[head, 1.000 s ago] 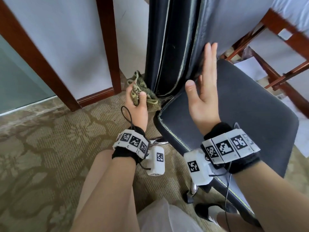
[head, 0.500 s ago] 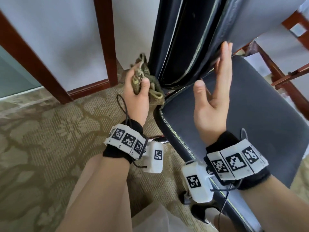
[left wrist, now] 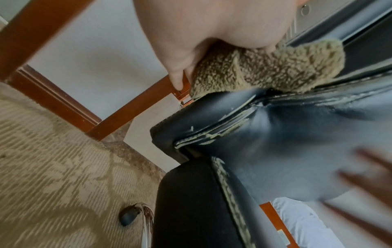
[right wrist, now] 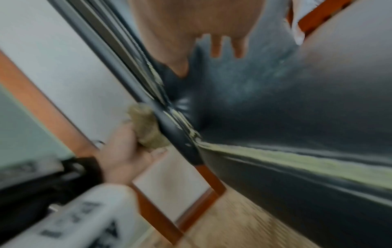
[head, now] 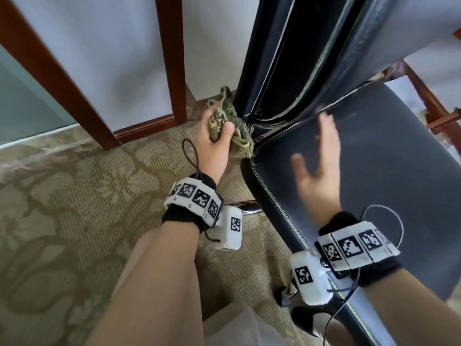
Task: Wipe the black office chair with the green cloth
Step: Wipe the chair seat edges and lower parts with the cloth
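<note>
**A:** What are the hands doing?

**B:** The left hand [head: 214, 143] grips a bunched green cloth [head: 233, 128], thumb curled over it, and presses it against the side edge of the black office chair [head: 374, 156], right where the backrest meets the seat. The right hand [head: 318, 171] holds nothing; its fingers are straight and spread above the seat, blurred.

**A:** Where does the chair stand?

**B:** It fills the right side of the head view, backrest rising upward, seat reaching toward the person. The seams show worn, pale, flaking trim. Under it lies a patterned beige carpet [head: 74, 221], with a chrome base leg [left wrist: 146, 218] and a dark caster [left wrist: 128, 217]. Behind the left hand is a white wall panel framed in reddish-brown wood [head: 172, 58].
</note>
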Tool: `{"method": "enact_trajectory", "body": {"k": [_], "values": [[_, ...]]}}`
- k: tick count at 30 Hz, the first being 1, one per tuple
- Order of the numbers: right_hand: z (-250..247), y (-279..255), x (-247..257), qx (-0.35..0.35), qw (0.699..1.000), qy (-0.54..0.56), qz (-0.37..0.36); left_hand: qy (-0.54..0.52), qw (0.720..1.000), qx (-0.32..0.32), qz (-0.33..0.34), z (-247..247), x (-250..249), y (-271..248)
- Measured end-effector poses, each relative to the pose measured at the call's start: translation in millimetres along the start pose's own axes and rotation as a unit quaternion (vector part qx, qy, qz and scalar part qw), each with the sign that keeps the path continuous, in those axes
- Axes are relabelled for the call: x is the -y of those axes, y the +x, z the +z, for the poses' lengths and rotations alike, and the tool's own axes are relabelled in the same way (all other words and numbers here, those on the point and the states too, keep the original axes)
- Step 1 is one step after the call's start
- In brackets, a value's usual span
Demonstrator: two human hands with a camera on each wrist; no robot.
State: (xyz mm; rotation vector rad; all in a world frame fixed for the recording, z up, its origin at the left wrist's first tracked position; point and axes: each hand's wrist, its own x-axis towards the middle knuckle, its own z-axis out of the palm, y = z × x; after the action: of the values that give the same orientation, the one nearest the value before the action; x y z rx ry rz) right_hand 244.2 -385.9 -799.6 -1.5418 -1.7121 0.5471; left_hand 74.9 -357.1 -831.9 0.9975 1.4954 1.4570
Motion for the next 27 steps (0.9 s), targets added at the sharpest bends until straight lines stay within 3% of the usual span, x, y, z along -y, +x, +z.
{"method": "enact_trajectory", "body": {"k": [1,3,5,8,13,24,27], "values": [[3.9,-3.0,-11.3,0.068,0.993,-0.058,0.081,-0.002,1.000,-0.004,-0.001,0.4,0.8,-0.3],[8.9,-2.0,-28.1,0.177,0.947,-0.192,0.187,-0.015,1.000,-0.014,0.004,2.2,2.1,-1.3],[8.2,7.2,-30.8,0.227,0.912,-0.278,0.198,-0.028,0.999,-0.022,-0.001,4.6,2.1,-2.5],[2.2,20.7,-24.5,0.272,0.886,-0.318,0.198,-0.061,0.997,-0.048,0.021,9.1,-4.2,-2.8],[-5.3,29.9,-21.8,0.293,0.875,-0.335,0.189,-0.089,0.988,-0.083,0.095,18.0,-19.0,-0.1],[-3.9,32.5,-21.6,0.294,0.869,-0.361,0.169,0.039,0.993,-0.032,-0.107,10.9,36.1,-1.7],[-3.5,27.9,-25.0,0.322,0.853,-0.382,0.152,0.011,0.991,-0.053,-0.120,17.2,34.7,-3.0]]}}
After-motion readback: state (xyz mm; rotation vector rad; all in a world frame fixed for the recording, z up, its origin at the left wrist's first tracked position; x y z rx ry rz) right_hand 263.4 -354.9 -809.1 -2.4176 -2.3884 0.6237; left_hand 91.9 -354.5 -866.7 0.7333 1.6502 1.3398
